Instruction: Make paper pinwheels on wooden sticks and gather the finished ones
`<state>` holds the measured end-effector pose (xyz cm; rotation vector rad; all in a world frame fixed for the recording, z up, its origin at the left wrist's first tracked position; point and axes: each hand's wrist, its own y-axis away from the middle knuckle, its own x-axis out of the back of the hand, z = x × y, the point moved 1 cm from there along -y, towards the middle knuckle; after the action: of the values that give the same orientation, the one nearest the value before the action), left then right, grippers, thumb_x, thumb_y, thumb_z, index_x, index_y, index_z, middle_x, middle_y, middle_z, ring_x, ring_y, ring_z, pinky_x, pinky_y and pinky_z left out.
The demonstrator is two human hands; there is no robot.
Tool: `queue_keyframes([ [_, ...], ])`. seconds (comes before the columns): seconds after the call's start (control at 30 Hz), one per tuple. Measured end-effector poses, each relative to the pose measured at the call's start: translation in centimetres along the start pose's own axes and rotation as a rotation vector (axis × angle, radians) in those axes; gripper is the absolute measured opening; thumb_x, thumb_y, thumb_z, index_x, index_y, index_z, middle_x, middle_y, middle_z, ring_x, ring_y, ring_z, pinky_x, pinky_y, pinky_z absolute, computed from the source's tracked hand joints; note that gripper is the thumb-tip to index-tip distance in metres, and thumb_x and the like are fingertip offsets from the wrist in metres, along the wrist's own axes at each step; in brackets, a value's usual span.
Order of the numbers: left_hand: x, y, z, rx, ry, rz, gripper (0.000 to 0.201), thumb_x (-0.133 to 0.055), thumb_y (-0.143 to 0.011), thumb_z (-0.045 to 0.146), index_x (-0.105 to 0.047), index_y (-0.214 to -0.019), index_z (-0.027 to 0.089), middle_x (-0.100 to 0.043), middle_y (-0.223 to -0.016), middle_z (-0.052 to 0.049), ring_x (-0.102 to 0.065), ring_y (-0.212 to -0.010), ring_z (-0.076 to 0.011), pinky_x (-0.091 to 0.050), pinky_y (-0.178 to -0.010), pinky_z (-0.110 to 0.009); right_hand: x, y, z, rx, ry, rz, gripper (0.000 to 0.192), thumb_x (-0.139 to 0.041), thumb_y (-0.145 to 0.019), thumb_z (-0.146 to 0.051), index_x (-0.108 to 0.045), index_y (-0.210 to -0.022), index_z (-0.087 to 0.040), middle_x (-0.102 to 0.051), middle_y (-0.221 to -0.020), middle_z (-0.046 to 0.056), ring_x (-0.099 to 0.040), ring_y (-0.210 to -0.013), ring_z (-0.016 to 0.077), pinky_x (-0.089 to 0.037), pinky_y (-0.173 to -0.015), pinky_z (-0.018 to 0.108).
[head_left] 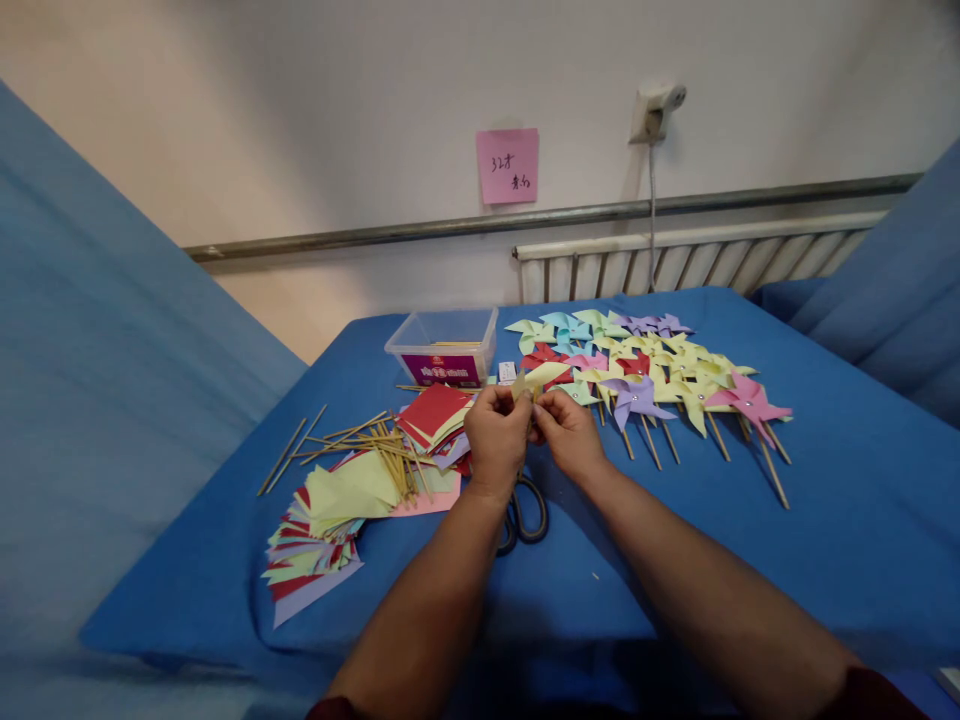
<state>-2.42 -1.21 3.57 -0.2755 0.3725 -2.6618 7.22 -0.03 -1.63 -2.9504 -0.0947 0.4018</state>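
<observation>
My left hand (496, 432) and my right hand (568, 430) meet above the blue table, both pinching a pale yellow paper pinwheel (541, 377) between the fingertips. Its folded blades stick up just beyond my fingers. Black-handled scissors (525, 515) lie on the cloth under my wrists. A pile of finished pinwheels (645, 375) on wooden sticks lies to the right of my hands.
Stacks of coloured paper squares (330, 520) and loose wooden sticks (360, 440) lie at the left. A clear plastic box (444, 345) stands behind them. The blue table cloth (825, 520) ends near a radiator (705, 262) and a wall with a pink note (508, 165).
</observation>
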Motion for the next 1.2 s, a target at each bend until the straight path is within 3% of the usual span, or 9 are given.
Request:
queue_keyframes([
  [1.2, -0.07, 0.07, -0.07, -0.026, -0.043, -0.001, 0.013, -0.068, -0.071, 0.026, -0.059, -0.066, 0.018, -0.056, -0.057, 0.005, -0.049, -0.05, -0.0091, -0.036, -0.049, -0.021, -0.06, 0.1, -0.13, 0.015, 0.028, 0.018, 0.024, -0.066, -0.077, -0.043, -0.053, -0.076, -0.022, -0.055, -0.058, -0.005, -0.052, -0.05, 0.012, -0.041, -0.048, 0.025],
])
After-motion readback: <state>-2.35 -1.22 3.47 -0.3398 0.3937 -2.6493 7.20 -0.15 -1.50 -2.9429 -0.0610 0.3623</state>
